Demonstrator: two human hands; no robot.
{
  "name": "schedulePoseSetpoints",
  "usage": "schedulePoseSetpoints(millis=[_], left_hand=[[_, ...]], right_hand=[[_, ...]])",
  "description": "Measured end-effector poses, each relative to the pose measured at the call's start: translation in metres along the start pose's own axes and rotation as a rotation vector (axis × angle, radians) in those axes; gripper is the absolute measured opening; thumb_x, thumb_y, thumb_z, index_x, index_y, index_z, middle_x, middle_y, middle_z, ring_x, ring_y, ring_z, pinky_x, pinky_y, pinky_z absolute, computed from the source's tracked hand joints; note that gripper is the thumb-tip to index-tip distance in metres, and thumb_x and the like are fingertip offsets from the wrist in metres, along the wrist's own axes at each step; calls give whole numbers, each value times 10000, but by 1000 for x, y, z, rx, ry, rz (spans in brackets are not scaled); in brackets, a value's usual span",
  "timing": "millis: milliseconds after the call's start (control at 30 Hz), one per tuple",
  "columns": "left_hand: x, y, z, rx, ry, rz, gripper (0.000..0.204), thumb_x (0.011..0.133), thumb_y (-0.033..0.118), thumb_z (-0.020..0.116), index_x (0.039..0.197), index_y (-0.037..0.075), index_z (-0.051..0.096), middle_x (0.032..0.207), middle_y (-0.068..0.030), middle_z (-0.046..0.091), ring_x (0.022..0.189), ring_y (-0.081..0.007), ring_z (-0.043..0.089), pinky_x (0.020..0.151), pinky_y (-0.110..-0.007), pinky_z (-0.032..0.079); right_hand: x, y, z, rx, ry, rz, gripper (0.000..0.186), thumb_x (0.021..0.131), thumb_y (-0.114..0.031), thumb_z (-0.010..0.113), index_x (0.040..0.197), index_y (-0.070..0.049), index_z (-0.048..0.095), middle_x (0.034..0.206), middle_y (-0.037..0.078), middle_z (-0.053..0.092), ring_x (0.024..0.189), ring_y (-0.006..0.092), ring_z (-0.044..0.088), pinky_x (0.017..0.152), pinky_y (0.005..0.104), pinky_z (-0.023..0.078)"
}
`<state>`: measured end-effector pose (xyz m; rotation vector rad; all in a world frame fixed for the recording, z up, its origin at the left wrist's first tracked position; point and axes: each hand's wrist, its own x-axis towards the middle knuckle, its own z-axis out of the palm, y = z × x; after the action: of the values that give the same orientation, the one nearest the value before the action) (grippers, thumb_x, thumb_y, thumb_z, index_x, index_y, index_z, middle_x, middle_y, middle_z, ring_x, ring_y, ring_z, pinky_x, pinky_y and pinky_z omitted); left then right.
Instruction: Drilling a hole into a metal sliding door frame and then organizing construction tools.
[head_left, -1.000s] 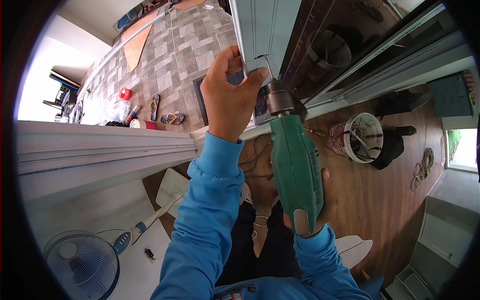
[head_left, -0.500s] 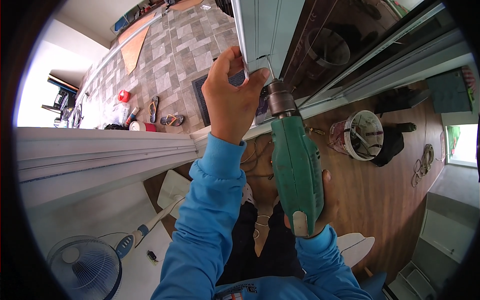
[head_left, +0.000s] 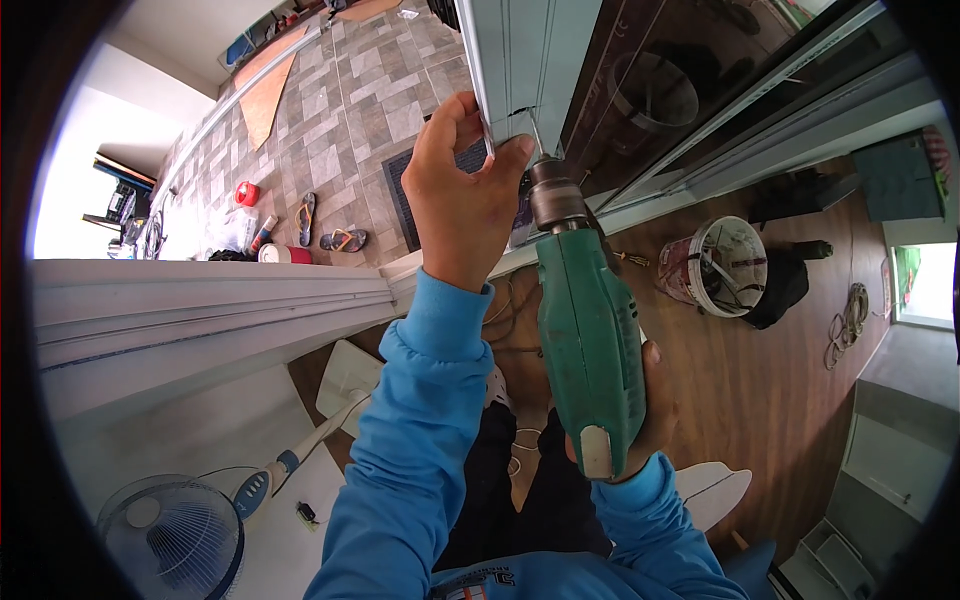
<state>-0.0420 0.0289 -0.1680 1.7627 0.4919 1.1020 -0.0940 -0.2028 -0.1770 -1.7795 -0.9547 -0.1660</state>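
A green power drill (head_left: 588,340) is gripped from below by my right hand (head_left: 655,410), whose fingers are mostly hidden behind its body. The drill's metal chuck (head_left: 556,195) points away from me. Its thin bit (head_left: 538,135) reaches the face of the white door frame (head_left: 525,60), by a dark slot-like mark (head_left: 521,111). Whether the tip has entered the frame I cannot tell. My left hand (head_left: 460,190) pinches the frame's left edge, the thumb on its face close to the bit and the fingers curled behind.
A paint-stained bucket of tools (head_left: 690,270) stands on the wood floor at right, near a coiled rope (head_left: 847,325). At lower left is a standing fan (head_left: 180,535). Sandals (head_left: 344,240) and a dark mat (head_left: 402,200) lie on the tiles beyond the threshold. Dark glass (head_left: 640,60) adjoins the frame.
The drill has shifted slightly to the left, its chuck and rear end both a little left of before. My left hand keeps its hold on the frame's edge.
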Motion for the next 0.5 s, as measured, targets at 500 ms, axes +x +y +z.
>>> schedulePoseSetpoints(millis=[500], left_hand=[[10, 7, -8, -1, -88, -56, 414, 714, -36, 753, 1085, -17, 569, 959, -142, 680, 945, -233, 672, 747, -328, 566]], right_hand=[[-18, 22, 0, 293, -5, 490, 589, 896, -90, 621, 1425, -50, 367, 1131, 201, 649, 960, 260, 675, 735, 344, 569]])
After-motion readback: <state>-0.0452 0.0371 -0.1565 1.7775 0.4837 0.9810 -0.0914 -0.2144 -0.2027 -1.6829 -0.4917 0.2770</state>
